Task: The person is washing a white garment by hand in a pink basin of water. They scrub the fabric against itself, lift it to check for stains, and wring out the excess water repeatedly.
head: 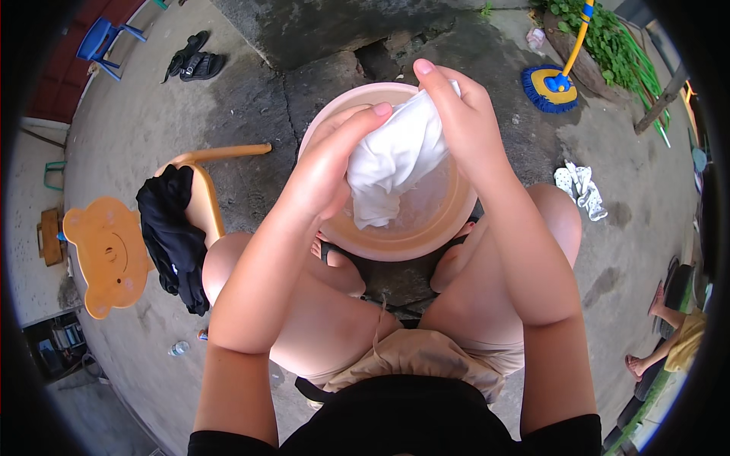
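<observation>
A wet-looking white cloth point(399, 154) is stretched and bunched between my two hands above a round pink plastic basin point(393, 251). My left hand point(336, 154) grips its left part, thumb on top. At the upper right, my right hand point(459, 114) pinches the other end near a corner. One end of the cloth hangs down over the basin, and whether it touches the water point(430, 194) I cannot tell. The basin stands on the concrete between my feet. My fingers' undersides are hidden by the cloth and the hands themselves.
Black clothing point(174, 228) lies over an orange child's chair point(108, 256) with a bear-face back, at left. White dotted cloth point(582, 188) lies on the ground at right. A blue-and-yellow mop point(550, 88), black sandals point(197, 60) and a plastic bottle point(179, 348) are around. Another person's legs point(664, 319) show far right.
</observation>
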The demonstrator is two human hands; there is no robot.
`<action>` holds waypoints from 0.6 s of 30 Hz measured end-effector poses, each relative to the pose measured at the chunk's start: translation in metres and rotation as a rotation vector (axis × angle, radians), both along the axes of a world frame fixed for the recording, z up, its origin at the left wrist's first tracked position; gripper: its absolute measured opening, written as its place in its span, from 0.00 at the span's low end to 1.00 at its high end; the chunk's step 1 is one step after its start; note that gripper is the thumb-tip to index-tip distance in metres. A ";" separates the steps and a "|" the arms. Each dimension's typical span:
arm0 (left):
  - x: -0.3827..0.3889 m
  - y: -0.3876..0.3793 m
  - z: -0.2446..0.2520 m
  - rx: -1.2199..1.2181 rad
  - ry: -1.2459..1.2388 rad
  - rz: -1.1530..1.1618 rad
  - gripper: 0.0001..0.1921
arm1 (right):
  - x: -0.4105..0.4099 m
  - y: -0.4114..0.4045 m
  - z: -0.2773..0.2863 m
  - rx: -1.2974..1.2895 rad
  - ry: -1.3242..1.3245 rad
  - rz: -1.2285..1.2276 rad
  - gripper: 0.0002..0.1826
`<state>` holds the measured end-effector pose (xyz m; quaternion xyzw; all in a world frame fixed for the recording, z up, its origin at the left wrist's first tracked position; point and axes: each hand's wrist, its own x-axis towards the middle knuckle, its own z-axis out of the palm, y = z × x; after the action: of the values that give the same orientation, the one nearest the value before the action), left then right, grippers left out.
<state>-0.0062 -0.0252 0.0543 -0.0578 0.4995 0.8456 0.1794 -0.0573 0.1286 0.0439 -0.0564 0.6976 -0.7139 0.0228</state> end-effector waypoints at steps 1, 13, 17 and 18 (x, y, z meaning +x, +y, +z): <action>-0.001 -0.007 0.000 -0.001 0.000 0.000 0.16 | 0.000 0.002 0.002 -0.046 -0.072 0.030 0.23; 0.000 -0.032 -0.015 -0.175 0.169 0.028 0.04 | 0.010 0.011 0.001 -0.152 -0.262 0.382 0.22; -0.004 -0.035 -0.013 -0.197 0.155 0.029 0.06 | 0.008 0.017 0.001 -0.336 -0.297 0.425 0.21; -0.004 -0.035 -0.013 -0.232 0.155 0.051 0.07 | 0.008 0.017 0.001 -0.416 -0.316 0.408 0.20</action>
<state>-0.0106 -0.0601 0.0417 -0.0253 0.6047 0.7883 0.1106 -0.0498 0.1453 0.0453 -0.0868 0.4989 -0.8218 0.2611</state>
